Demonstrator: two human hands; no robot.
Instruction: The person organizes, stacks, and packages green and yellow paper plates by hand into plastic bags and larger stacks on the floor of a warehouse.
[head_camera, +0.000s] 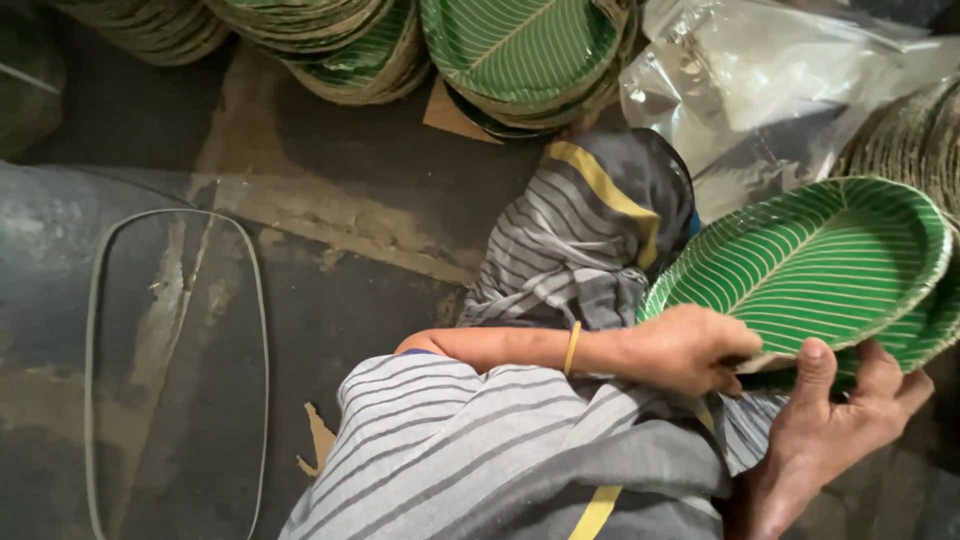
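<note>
Right hand (840, 410), lower right of frame, gripped underside of green leaf-patterned plate (810, 265), thumb up on rim. Left hand (690, 348) pinched plate's near rim, fingers curled. Plate tilted, right of centre. Beyond: clear plastic bag (760, 90), plate stacks (520, 50) along top.

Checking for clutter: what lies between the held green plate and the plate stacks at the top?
In the head view, crumpled clear plastic sheet lies between the held green plate and the plate stacks.

Grey garment (520, 440) with thin white stripes and a yellow band at 6 o'clock; yellow bangle (572, 347) on left wrist; bare forearms.
</note>
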